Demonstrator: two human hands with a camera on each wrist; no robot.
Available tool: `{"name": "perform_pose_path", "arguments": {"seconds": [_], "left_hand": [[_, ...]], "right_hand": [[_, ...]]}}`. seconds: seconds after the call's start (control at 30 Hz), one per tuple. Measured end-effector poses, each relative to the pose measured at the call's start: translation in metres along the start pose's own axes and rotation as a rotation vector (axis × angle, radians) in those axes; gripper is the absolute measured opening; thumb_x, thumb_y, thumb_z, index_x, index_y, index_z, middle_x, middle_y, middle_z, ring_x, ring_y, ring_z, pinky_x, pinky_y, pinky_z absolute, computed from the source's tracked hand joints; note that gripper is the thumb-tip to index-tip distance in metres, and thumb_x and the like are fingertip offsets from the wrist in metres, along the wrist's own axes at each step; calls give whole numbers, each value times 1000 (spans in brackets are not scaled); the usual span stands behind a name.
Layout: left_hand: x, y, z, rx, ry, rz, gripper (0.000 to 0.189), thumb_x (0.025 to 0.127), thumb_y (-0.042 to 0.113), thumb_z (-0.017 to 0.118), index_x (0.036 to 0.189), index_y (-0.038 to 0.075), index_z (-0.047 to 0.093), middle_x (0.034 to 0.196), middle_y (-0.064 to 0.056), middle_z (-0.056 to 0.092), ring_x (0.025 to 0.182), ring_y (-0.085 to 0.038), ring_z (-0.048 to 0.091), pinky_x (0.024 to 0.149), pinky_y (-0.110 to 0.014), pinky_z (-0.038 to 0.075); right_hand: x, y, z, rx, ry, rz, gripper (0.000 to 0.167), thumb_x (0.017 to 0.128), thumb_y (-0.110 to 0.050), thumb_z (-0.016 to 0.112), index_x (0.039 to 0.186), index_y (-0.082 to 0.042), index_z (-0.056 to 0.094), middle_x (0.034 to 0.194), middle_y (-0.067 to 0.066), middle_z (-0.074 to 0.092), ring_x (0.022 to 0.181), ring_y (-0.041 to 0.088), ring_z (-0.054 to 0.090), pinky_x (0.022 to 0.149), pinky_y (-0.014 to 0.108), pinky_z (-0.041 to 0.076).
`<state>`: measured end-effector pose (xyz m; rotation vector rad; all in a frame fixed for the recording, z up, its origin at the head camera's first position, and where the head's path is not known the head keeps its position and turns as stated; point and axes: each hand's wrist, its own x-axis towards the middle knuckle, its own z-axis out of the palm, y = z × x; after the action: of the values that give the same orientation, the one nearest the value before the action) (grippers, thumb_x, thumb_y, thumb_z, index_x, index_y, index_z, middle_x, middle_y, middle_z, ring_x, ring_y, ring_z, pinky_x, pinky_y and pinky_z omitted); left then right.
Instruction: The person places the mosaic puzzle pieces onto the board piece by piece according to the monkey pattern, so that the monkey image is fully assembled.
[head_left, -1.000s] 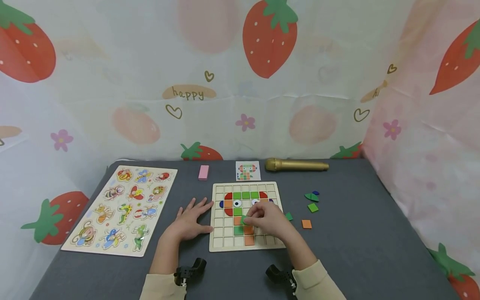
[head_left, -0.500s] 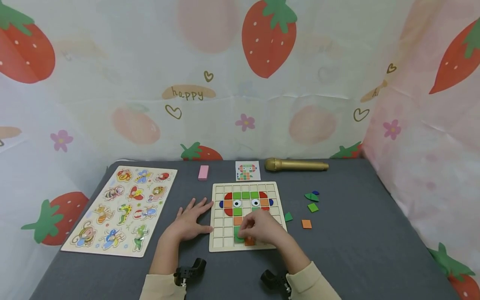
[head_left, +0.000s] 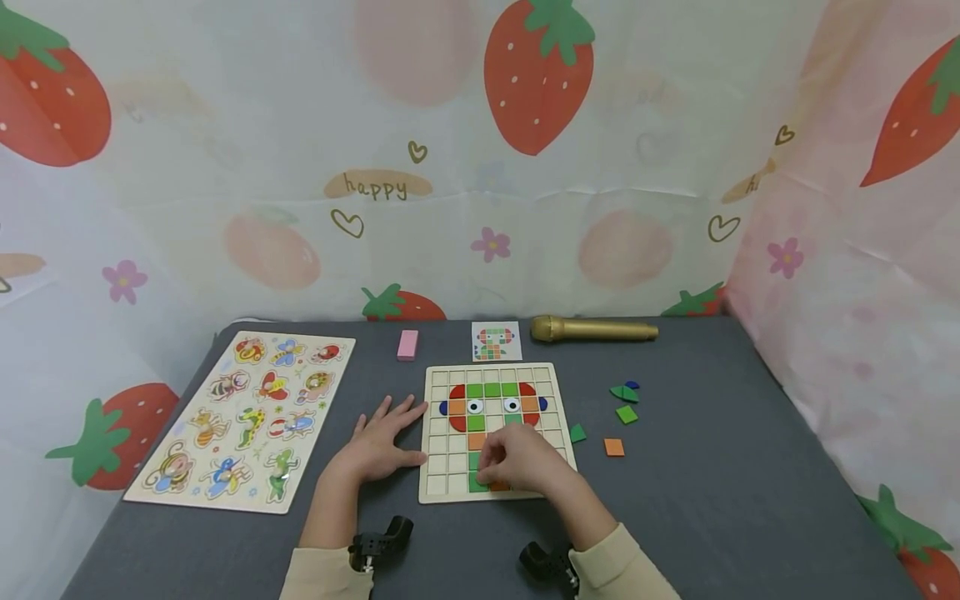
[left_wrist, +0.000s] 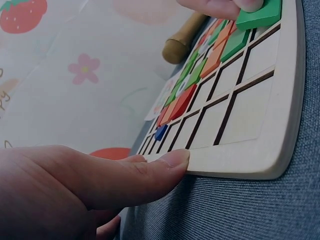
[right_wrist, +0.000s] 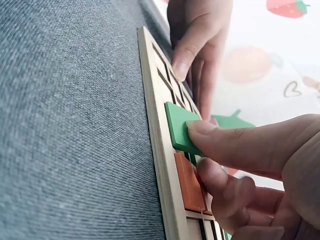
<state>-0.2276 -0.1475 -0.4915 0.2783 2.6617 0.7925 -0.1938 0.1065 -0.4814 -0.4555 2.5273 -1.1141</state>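
1. The left hand (head_left: 377, 450) lay open, fingers spread, its thumb touching the grid board (head_left: 457, 483).
2. The green tile (right_wrist: 181, 129) was at the board's nearest row, beside an orange tile (right_wrist: 189, 182), seemingly unseated.
3. The right hand (head_left: 521, 457) pinched that green tile; placing seemed underway, the next move calling for gentle pressing.

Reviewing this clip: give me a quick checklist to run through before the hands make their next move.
1. Right hand touching green tile: ok.
2. Green tile fully seated: not ok, it sits raised above the grid.
3. Left hand at the grid board: ok, at its left edge.
4. Pattern card uncovered: ok.
5. Cells beneath the right hand filled: cannot tell, partly hidden.
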Motion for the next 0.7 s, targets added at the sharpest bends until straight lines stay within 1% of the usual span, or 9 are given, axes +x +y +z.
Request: {"name": "perform_pose_path", "arguments": {"seconds": [0.17, 0.37, 0.53, 0.7], "left_hand": [[1, -1, 1, 3, -2, -2, 82, 86, 29, 79, 157, 22, 39, 167, -9, 26, 157, -38, 4, 122, -67, -2], [1, -1, 0, 3, -2, -2, 82, 86, 29, 80, 157, 21, 39, 167, -9, 26, 157, -39, 4, 121, -67, -2], [1, -1, 0, 4, 0, 4, 82, 86, 29, 79, 157, 21, 39, 167, -9, 26, 157, -39, 4, 121, -67, -2], [1, -1, 1, 5, -2, 6, 82, 86, 29, 80, 157, 21, 39, 167, -10, 26, 157, -39, 3, 121, -67, -2]], "right_hand": [[0, -1, 2, -32, 15, -1, 14, 82, -11, 83, 76, -16, 72, 67, -7, 64, 60, 12, 53, 56, 28, 44], [0, 0, 3, -32, 26, 9, 15, 81, -10, 83, 77, -16, 70, 66, -6, 63, 60, 13, 53, 56, 28, 43], [1, 1, 1, -39, 37, 33, 16, 82, -13, 83, 77, -17, 68, 67, -4, 61, 62, 13, 53, 56, 29, 42], [1, 7, -5, -51, 77, 35, 17, 82, -14, 83, 77, -18, 68, 69, -4, 60, 64, 13, 54, 58, 28, 43]]}}
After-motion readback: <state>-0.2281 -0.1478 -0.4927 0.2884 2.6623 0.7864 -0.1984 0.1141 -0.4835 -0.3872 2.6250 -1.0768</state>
